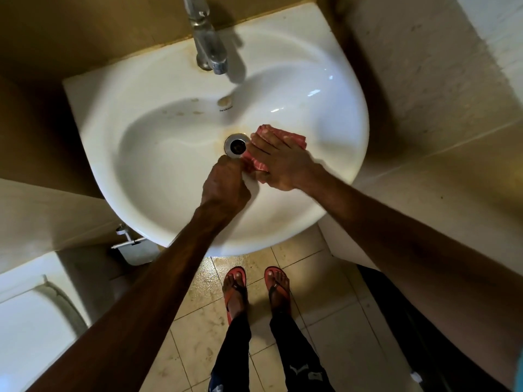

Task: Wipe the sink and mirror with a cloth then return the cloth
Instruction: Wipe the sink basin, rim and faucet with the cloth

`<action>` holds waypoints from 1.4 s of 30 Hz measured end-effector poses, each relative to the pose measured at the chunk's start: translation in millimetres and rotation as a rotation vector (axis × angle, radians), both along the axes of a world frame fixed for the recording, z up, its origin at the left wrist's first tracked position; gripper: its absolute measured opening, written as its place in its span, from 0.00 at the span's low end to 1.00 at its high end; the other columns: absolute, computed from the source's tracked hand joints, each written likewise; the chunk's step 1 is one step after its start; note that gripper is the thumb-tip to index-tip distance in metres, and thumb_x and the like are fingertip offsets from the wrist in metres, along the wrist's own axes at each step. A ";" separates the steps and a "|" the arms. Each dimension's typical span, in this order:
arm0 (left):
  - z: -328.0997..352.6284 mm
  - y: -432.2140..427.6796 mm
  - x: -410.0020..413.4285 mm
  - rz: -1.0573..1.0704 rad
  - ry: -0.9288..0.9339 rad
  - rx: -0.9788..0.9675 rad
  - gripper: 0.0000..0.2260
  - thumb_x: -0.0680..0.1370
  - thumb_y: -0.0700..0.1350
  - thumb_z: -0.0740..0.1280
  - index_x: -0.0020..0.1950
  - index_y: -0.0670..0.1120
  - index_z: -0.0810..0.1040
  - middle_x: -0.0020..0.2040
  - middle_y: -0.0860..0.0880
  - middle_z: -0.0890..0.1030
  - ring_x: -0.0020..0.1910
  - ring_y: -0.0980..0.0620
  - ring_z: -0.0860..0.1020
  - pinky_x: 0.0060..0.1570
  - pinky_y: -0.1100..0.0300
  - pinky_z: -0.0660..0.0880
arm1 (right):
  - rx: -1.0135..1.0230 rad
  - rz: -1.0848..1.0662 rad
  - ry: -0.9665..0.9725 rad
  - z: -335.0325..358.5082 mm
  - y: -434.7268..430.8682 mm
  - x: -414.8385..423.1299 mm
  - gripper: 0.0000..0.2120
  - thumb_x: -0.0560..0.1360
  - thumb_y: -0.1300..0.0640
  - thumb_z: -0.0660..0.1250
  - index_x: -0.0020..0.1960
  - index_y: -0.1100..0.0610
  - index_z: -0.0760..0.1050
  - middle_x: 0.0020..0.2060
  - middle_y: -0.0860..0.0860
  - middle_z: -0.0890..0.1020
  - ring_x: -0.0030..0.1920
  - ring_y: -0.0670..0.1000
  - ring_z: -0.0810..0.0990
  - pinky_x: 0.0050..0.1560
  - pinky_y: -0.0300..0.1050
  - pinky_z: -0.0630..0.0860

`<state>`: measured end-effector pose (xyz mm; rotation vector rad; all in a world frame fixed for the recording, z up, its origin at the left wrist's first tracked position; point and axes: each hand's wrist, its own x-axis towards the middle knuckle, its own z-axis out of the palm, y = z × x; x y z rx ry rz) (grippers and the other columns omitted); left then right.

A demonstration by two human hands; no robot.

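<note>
Ideally, flat right fingers (266, 142) press the cloth (294, 136) toward the drain (237, 145) beside them while curled left fingers (227, 165) pinch its edge.

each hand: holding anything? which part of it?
The left hand pinches the red cloth at its near edge beside the drain. The right hand holds nothing; it presses flat on the cloth.

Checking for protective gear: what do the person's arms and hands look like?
The left hand and right hand are ungloved, with no rings, watch or bands visible. The left forearm and right forearm are bare; a teal sliver at the right edge may be a sleeve.
</note>
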<state>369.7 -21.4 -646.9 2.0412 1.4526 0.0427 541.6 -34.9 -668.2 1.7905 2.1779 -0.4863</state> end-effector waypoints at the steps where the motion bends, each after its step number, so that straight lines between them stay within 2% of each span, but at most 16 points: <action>1: -0.1 -1.7 4.6 -0.033 -0.023 -0.012 0.14 0.75 0.38 0.67 0.60 0.41 0.81 0.58 0.41 0.81 0.56 0.41 0.80 0.54 0.54 0.76 | -0.001 0.000 -0.003 5.2 -0.2 8.3 0.42 0.74 0.34 0.36 0.84 0.48 0.56 0.85 0.49 0.54 0.85 0.54 0.49 0.80 0.55 0.49; 3: 0.2 -5.3 12.8 -0.094 -0.048 -0.046 0.15 0.74 0.38 0.68 0.60 0.37 0.79 0.57 0.38 0.81 0.56 0.39 0.79 0.55 0.52 0.75 | -0.040 -0.023 -0.013 18.1 -2.8 25.8 0.33 0.82 0.37 0.48 0.84 0.48 0.57 0.85 0.48 0.55 0.85 0.54 0.49 0.81 0.55 0.49; 6: -0.7 -14.2 22.6 -0.148 -0.058 -0.085 0.23 0.71 0.49 0.64 0.57 0.31 0.77 0.53 0.33 0.79 0.52 0.34 0.78 0.52 0.47 0.77 | 0.004 -0.066 -0.101 41.5 -15.2 50.8 0.29 0.82 0.42 0.61 0.81 0.48 0.63 0.83 0.48 0.61 0.84 0.55 0.54 0.80 0.55 0.53; 8: -7.7 -16.0 28.3 -0.190 -0.050 -0.062 0.24 0.71 0.49 0.60 0.55 0.31 0.78 0.51 0.33 0.80 0.50 0.32 0.80 0.50 0.42 0.80 | 0.109 -0.138 -0.127 55.2 -31.9 65.1 0.25 0.79 0.43 0.61 0.73 0.50 0.73 0.78 0.48 0.71 0.81 0.55 0.61 0.78 0.55 0.57; 10: -3.7 -12.9 30.9 -0.207 0.029 -0.054 0.24 0.73 0.48 0.63 0.64 0.35 0.76 0.62 0.36 0.77 0.61 0.34 0.76 0.61 0.42 0.75 | 0.257 -0.173 -0.142 66.2 -52.4 73.9 0.24 0.74 0.44 0.59 0.64 0.52 0.81 0.70 0.49 0.79 0.77 0.56 0.69 0.76 0.56 0.63; 12: -1.6 -9.7 30.6 -0.224 0.066 -0.077 0.24 0.77 0.47 0.68 0.71 0.41 0.71 0.70 0.41 0.73 0.69 0.40 0.72 0.68 0.47 0.71 | 0.308 -0.195 -0.121 73.0 -66.9 78.8 0.26 0.73 0.44 0.56 0.60 0.54 0.84 0.67 0.51 0.82 0.75 0.57 0.72 0.75 0.58 0.66; 17: -4.9 -2.7 28.1 -0.250 0.090 -0.099 0.26 0.77 0.48 0.70 0.74 0.45 0.69 0.71 0.45 0.72 0.70 0.44 0.71 0.68 0.53 0.68 | 0.306 -0.134 -0.178 63.7 -64.7 74.8 0.27 0.74 0.45 0.52 0.58 0.56 0.83 0.64 0.54 0.83 0.73 0.61 0.73 0.73 0.60 0.66; 19: -5.0 3.3 25.8 -0.255 0.089 -0.133 0.27 0.76 0.48 0.71 0.74 0.45 0.69 0.72 0.46 0.71 0.72 0.46 0.69 0.69 0.56 0.66 | 0.247 -0.070 -0.236 49.1 -50.8 71.9 0.28 0.75 0.45 0.51 0.62 0.56 0.80 0.66 0.54 0.81 0.74 0.61 0.71 0.73 0.60 0.63; 23: -3.4 12.3 18.9 -0.239 0.051 -0.187 0.26 0.77 0.47 0.71 0.73 0.44 0.71 0.72 0.45 0.73 0.72 0.46 0.71 0.70 0.56 0.68 | 0.128 -0.038 -0.191 11.2 -16.6 54.3 0.34 0.76 0.45 0.50 0.79 0.58 0.65 0.81 0.56 0.65 0.81 0.64 0.58 0.76 0.64 0.55; 25: -1.0 11.8 13.1 -0.213 0.023 -0.154 0.25 0.77 0.45 0.70 0.73 0.42 0.71 0.71 0.44 0.74 0.71 0.45 0.72 0.69 0.55 0.70 | 0.123 -0.007 -0.159 -5.4 -2.8 41.8 0.35 0.79 0.44 0.50 0.83 0.59 0.58 0.84 0.57 0.58 0.83 0.64 0.53 0.77 0.67 0.54; 29: 4.4 8.6 -1.8 -0.104 -0.021 -0.058 0.23 0.76 0.48 0.65 0.69 0.42 0.73 0.66 0.42 0.77 0.65 0.42 0.75 0.64 0.50 0.74 | 0.314 0.100 -0.055 -30.9 19.4 8.9 0.32 0.84 0.42 0.49 0.80 0.59 0.66 0.81 0.58 0.66 0.81 0.64 0.63 0.76 0.69 0.61; 31: 2.5 8.3 -8.1 -0.061 -0.009 -0.045 0.26 0.72 0.52 0.60 0.66 0.41 0.74 0.63 0.41 0.78 0.62 0.41 0.76 0.62 0.48 0.76 | 0.307 0.138 0.006 -32.8 25.1 -4.7 0.33 0.83 0.42 0.46 0.81 0.58 0.65 0.82 0.57 0.64 0.82 0.63 0.60 0.78 0.68 0.58; 33: -1.0 9.1 -12.0 -0.051 0.034 -0.045 0.22 0.74 0.49 0.63 0.66 0.41 0.73 0.62 0.41 0.76 0.61 0.41 0.76 0.61 0.47 0.76 | 0.309 0.199 0.025 -33.5 27.3 -5.6 0.32 0.84 0.42 0.44 0.83 0.56 0.62 0.83 0.56 0.61 0.84 0.61 0.56 0.79 0.65 0.55; 38: -9.3 10.0 -12.8 -0.083 0.103 -0.051 0.21 0.75 0.42 0.68 0.68 0.40 0.71 0.66 0.42 0.72 0.64 0.41 0.74 0.59 0.47 0.77 | 0.395 0.267 -0.067 -25.4 30.0 45.2 0.27 0.83 0.45 0.54 0.80 0.52 0.68 0.80 0.51 0.69 0.81 0.57 0.65 0.73 0.59 0.67; 40: -11.8 9.6 -12.6 -0.077 0.118 -0.051 0.20 0.76 0.41 0.68 0.67 0.39 0.72 0.66 0.43 0.71 0.65 0.43 0.73 0.58 0.49 0.77 | 0.432 0.209 -0.135 -10.0 25.8 75.3 0.27 0.80 0.49 0.60 0.78 0.53 0.70 0.79 0.52 0.71 0.80 0.58 0.67 0.74 0.59 0.66; 42: -11.4 8.3 -10.5 -0.082 0.138 -0.061 0.18 0.76 0.40 0.68 0.66 0.39 0.73 0.66 0.44 0.72 0.65 0.43 0.72 0.58 0.48 0.77 | 0.461 0.095 -0.201 13.0 12.2 100.3 0.27 0.79 0.50 0.62 0.77 0.53 0.72 0.79 0.52 0.71 0.81 0.56 0.66 0.78 0.57 0.59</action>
